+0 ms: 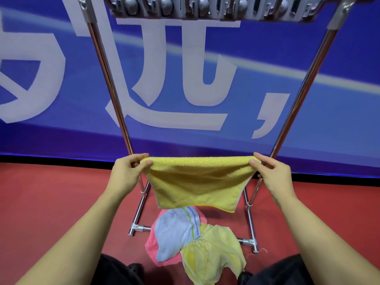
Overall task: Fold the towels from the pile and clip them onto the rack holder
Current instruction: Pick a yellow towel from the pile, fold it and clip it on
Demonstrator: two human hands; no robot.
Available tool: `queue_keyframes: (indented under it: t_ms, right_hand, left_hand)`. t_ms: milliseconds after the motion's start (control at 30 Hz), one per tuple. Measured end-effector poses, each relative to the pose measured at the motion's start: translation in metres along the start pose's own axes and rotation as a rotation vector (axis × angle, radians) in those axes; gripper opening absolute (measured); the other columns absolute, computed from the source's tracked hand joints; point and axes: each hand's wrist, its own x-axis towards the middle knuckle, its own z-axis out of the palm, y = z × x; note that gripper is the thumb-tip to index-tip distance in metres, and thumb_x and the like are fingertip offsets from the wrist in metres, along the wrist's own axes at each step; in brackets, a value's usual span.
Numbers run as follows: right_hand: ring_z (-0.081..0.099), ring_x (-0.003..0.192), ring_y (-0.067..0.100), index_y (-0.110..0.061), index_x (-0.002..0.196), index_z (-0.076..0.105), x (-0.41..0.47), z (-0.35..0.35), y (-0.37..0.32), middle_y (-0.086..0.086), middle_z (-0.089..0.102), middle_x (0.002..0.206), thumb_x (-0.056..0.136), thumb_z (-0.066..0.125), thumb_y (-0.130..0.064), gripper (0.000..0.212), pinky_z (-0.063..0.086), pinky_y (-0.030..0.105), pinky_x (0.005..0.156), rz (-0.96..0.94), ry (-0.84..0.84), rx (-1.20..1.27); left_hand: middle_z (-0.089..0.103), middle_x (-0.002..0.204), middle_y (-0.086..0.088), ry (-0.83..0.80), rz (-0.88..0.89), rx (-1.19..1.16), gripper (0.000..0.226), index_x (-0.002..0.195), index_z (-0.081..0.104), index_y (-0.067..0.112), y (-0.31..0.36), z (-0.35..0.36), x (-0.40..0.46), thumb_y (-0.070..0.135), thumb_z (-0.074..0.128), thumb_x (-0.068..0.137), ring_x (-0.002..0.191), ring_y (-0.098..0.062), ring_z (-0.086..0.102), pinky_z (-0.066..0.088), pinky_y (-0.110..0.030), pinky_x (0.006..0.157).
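Yellow terry cloth fills the middle of my view: a yellow towel (pixel 197 182), folded over on itself, hangs stretched between both hands in the air in front of the rack. My left hand (pixel 126 173) pinches the towel's upper left corner between thumb and fingers, and my right hand (pixel 271 173) pinches the upper right corner the same way, so the top fold runs taut and level between them while the two layers hang below, the lower edges nearly matching.

Beyond the towel stands the metal rack (pixel 111 83), its two chrome poles rising and spreading apart toward the top of the view, where the clip holder (pixel 207 7) crosses with a row of grey clips. I see no cloth in those clips. The rack's feet rest on the red floor (pixel 51 202).

Below the held towel, between the rack's feet, lies the pile (pixel 191 243) on the floor: a pale blue towel (pixel 174 235) with green and blue stripes lying on a pink towel (pixel 152 247), and a crumpled pale yellow towel (pixel 213 254) just beside them on the right. Behind the rack hangs a blue banner (pixel 267 58) with large white characters.
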Motion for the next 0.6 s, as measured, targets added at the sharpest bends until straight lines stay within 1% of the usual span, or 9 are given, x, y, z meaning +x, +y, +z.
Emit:
queue_keyframes:
  t_ms: [67,100,167,267,333,400,467,500,600]
  right_hand:
    - [0.071,0.087,-0.003,-0.015,0.112,0.078,0.001,-0.003,0.000,-0.005,0.077,0.098,0.084,0.081,-0.019,0.028,0.054,0.010,0.080,-0.015,0.030,0.019]
    - [0.072,0.091,-0.002,-0.014,0.111,0.078,0.002,-0.004,0.000,-0.002,0.078,0.099,0.084,0.081,-0.016,0.027,0.053,0.009,0.081,-0.011,0.032,0.030]
    - [0.073,0.088,0.001,-0.013,0.112,0.077,0.001,-0.005,-0.001,0.002,0.078,0.096,0.082,0.082,-0.010,0.030,0.052,0.007,0.075,0.017,0.006,0.069]
    - [0.073,0.082,-0.001,-0.017,0.111,0.075,0.000,-0.005,-0.003,0.000,0.078,0.091,0.081,0.082,-0.006,0.033,0.050,0.005,0.071,0.048,-0.038,0.085]
    - [0.073,0.077,-0.003,-0.013,0.106,0.076,0.001,-0.005,-0.001,0.001,0.077,0.089,0.080,0.082,-0.006,0.028,0.050,0.005,0.068,0.055,-0.053,0.004]
    - [0.074,0.075,0.002,-0.012,0.098,0.078,0.004,-0.004,0.007,0.003,0.078,0.083,0.078,0.085,-0.011,0.021,0.053,0.011,0.070,0.030,-0.033,-0.165]
    - [0.073,0.075,0.006,-0.019,0.089,0.079,0.005,-0.002,0.012,-0.003,0.076,0.075,0.077,0.086,-0.021,0.013,0.053,0.018,0.072,-0.026,0.000,-0.370]
    - [0.070,0.074,0.005,-0.022,0.085,0.079,0.006,-0.002,0.014,-0.006,0.074,0.073,0.077,0.086,-0.024,0.010,0.050,0.018,0.071,-0.051,0.015,-0.437]
    - [0.062,0.078,-0.001,-0.025,0.081,0.077,0.008,-0.002,0.018,-0.008,0.069,0.085,0.080,0.083,-0.026,0.007,0.041,0.012,0.068,-0.113,0.009,-0.515]
  left_hand:
    - [0.068,0.081,-0.007,0.016,-0.009,-0.040,0.027,0.113,0.078,0.019,0.002,-0.001,-0.001,0.028,0.080,0.088,0.074,-0.013,0.059,0.047,-0.011,0.066]
    - [0.071,0.084,-0.010,0.020,-0.010,-0.048,0.027,0.112,0.078,0.018,0.003,-0.002,-0.001,0.027,0.080,0.087,0.076,-0.014,0.060,0.047,-0.011,0.067]
    - [0.071,0.083,-0.012,0.028,0.000,-0.030,0.027,0.112,0.078,0.018,0.004,-0.003,-0.002,0.026,0.080,0.087,0.075,-0.013,0.059,0.047,-0.014,0.067]
    - [0.059,0.068,0.000,0.057,0.025,0.041,0.028,0.114,0.077,0.017,0.006,-0.004,-0.003,0.024,0.080,0.087,0.059,-0.002,0.053,0.041,-0.009,0.059]
    - [0.058,0.068,0.005,0.085,0.032,0.107,0.031,0.118,0.076,0.018,0.007,-0.003,-0.004,0.024,0.079,0.088,0.060,-0.001,0.056,0.041,-0.009,0.060]
    - [0.064,0.077,0.004,0.097,0.036,0.185,0.031,0.118,0.075,0.017,0.008,-0.003,-0.007,0.025,0.078,0.089,0.072,-0.005,0.060,0.042,-0.013,0.069]
    - [0.067,0.082,0.002,0.095,0.056,0.252,0.023,0.111,0.077,0.016,0.008,0.000,-0.007,0.024,0.077,0.089,0.081,-0.015,0.062,0.045,-0.025,0.076]
    - [0.066,0.083,0.002,0.090,0.068,0.274,0.017,0.105,0.077,0.017,0.007,0.002,-0.007,0.024,0.076,0.090,0.082,-0.017,0.062,0.044,-0.029,0.076]
    - [0.059,0.089,0.002,0.070,0.089,0.305,0.003,0.093,0.072,0.023,0.003,0.004,-0.004,0.025,0.073,0.092,0.082,-0.017,0.059,0.041,-0.031,0.075]
